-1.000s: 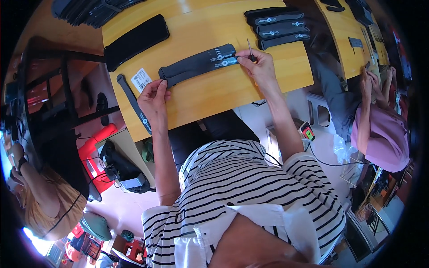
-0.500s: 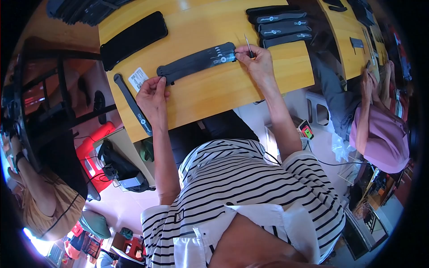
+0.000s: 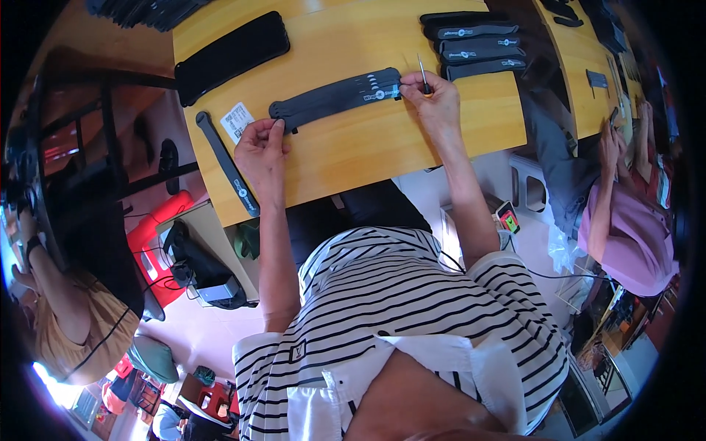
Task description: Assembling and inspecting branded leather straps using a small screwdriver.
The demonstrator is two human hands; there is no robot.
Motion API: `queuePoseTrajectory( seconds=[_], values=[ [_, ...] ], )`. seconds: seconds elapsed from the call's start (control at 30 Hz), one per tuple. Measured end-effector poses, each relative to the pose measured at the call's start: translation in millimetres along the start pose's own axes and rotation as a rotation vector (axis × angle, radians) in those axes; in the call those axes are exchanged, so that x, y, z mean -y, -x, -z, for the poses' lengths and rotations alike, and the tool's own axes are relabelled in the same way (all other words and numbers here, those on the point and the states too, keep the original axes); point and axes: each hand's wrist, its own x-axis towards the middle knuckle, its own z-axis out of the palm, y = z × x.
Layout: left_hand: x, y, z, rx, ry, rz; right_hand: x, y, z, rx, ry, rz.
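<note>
A stack of dark grey fabric straps (image 3: 334,97) with pale printing lies across the table in front of me. My left hand (image 3: 262,151) pinches the rounded left end of the stack between thumb and fingertips. At the other end, the fingers of my right hand (image 3: 435,103) are closed at the straps' edge. That same hand holds a thin pointed tool (image 3: 423,72) with an orange part at its base; its tip points away from me, and its handle is mostly hidden. Beside my left hand are a single grey strap (image 3: 226,163) and a white printed label (image 3: 237,120).
A pile of black straps (image 3: 234,55) lies at the table's (image 3: 353,158) far left. Several grey strap bundles (image 3: 482,55) are stacked at the far right. Co-workers sit on both sides, one in a purple shirt (image 3: 629,239) at another table. A red stool (image 3: 158,257) stands at lower left.
The whole scene has shifted slightly right in the picture. Both hands keep their places at the strap stack's ends; the straps at its left end look a little more fanned.
</note>
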Motion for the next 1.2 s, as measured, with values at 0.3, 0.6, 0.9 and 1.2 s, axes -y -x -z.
queuePoseTrajectory(
  seconds=[0.3, 0.6, 0.9, 1.2],
  values=[
    [0, 0, 0, -0.011, 0.009, 0.017, 5, 1, -3, -0.003, -0.010, 0.009],
    [-3, 1, -2, -0.015, -0.006, 0.023, 11, 3, -1, 0.016, 0.047, -0.016],
    [3, -1, -2, -0.009, 0.009, 0.006, 11, 4, -4, -0.036, 0.058, 0.057],
    [4, -1, -2, -0.026, 0.002, 0.014, 13, 4, -4, -0.033, 0.067, 0.032]
  ],
)
